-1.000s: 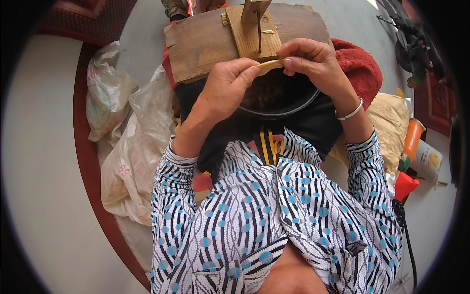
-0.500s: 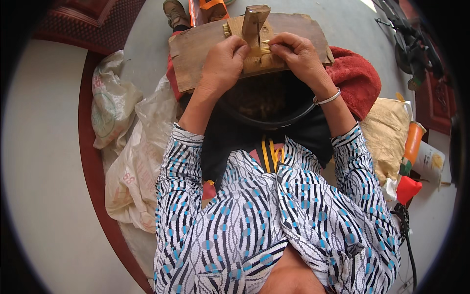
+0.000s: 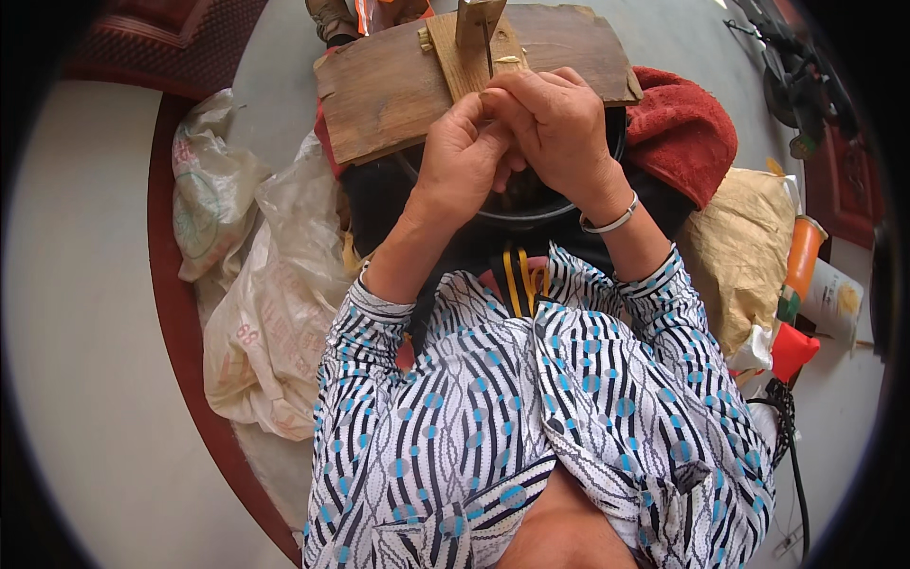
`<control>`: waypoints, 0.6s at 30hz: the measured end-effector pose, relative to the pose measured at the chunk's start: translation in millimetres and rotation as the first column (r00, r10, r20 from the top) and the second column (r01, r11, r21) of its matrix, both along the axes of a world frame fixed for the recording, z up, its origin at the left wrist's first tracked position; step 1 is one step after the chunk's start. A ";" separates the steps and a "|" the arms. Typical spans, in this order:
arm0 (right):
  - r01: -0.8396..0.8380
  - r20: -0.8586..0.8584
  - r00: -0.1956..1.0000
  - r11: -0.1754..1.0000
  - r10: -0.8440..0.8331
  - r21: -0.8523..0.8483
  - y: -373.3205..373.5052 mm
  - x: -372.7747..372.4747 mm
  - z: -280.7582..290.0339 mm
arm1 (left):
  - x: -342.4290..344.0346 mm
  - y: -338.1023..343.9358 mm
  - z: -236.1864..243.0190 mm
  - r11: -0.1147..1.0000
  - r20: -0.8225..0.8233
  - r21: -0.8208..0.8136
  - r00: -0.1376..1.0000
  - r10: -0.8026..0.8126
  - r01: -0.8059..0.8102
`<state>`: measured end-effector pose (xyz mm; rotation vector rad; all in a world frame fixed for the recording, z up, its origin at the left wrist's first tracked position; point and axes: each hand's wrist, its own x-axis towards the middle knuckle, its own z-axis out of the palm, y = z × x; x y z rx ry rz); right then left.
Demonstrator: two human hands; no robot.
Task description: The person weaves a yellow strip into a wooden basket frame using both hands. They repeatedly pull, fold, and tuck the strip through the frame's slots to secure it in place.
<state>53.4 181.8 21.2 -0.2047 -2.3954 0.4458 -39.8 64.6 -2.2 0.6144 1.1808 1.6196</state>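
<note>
My left hand [image 3: 458, 156] and my right hand [image 3: 559, 128] meet at the front edge of a wooden board [image 3: 379, 95]. Their fingers are closed and pressed together; whatever is between them is hidden. Fixed across the board is a lighter wooden strip [image 3: 447, 59], from which a wooden upright [image 3: 475, 27] rises with a thin dark edge along its side. A small pale yellow scrap [image 3: 509, 60] lies beside that upright. Under my hands is a black basin [image 3: 531, 218], its inside mostly covered by them.
A red towel [image 3: 678, 133] drapes at the right of the board. Whitish woven sacks [image 3: 275, 332] lie on the left floor. At right are a tan sack [image 3: 739, 256], an orange and green cylinder [image 3: 803, 256] and a white tub [image 3: 834, 299]. A shoe [image 3: 329, 17] shows at the top.
Both hands have come off the wooden strip, drawn back toward me and joined over the basin. Earlier they were apart, with a yellowish strip between them by the upright.
</note>
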 end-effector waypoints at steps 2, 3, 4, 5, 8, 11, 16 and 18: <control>0.080 0.013 0.997 0.992 -0.079 -0.097 4.3 2.0 -3.7 | 5.4 -9.2 6.9 0.993 -0.105 -0.086 0.990 -0.091 0.082; 0.122 0.021 0.993 0.982 -0.120 -0.145 7.3 4.3 -5.9 | 1.6 -15.8 4.1 0.983 -0.239 -0.138 0.959 -0.149 0.118; 0.115 0.077 0.992 0.974 -0.102 -0.194 9.3 8.0 -9.6 | -3.3 -22.5 2.7 0.970 -0.366 -0.195 0.907 -0.208 0.144; 0.113 0.132 0.988 0.964 -0.083 -0.241 9.6 14.4 -13.4 | -7.7 -29.7 5.0 0.959 -0.610 -0.276 0.757 -0.233 0.072; 0.042 0.395 0.892 0.828 0.221 -0.559 -3.5 30.7 -11.7 | -14.4 -32.8 14.4 0.984 -0.913 -0.150 0.395 -0.101 -0.095; -0.032 0.229 0.781 0.403 0.582 -0.915 -35.3 39.4 34.7 | -14.4 -34.4 28.1 0.993 -0.619 -0.078 0.776 -0.118 0.088; -0.154 -0.274 0.777 -0.250 0.567 -0.956 -48.7 51.4 73.4 | -2.8 -24.8 80.8 0.917 -0.577 0.393 0.793 0.194 0.062; -0.240 -0.382 0.784 -0.328 0.490 -0.914 -43.6 52.7 86.7 | -5.4 1.3 108.9 0.929 -0.680 0.358 0.707 0.194 0.089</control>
